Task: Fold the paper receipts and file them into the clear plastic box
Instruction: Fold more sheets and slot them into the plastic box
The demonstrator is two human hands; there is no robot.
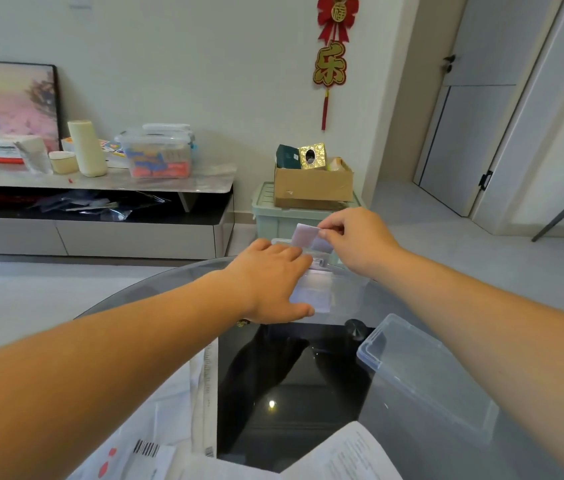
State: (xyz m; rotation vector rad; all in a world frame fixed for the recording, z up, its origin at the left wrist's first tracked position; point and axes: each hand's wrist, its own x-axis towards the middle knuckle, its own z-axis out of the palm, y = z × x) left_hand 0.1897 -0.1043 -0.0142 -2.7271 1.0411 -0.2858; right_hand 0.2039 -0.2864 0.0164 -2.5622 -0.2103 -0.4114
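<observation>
Head view: my right hand (353, 237) pinches a folded receipt (304, 234) above the clear plastic box (346, 292) at 12 o'clock on the table (291, 375). My left hand (270, 278) lies flat, steadying it. Lower the receipt upright, then release.

Place: a home living room.
Upper centre wall: red-and-gold New Year hanging (331, 60).
Left: low TV console (135, 237) bearing a framed picture (22, 102) and household clutter.
Centre: cardboard box (311, 185) on a green storage bin (273, 220).
Right: grey interior door (474, 133).
Foreground: round glass table (291, 375).
</observation>
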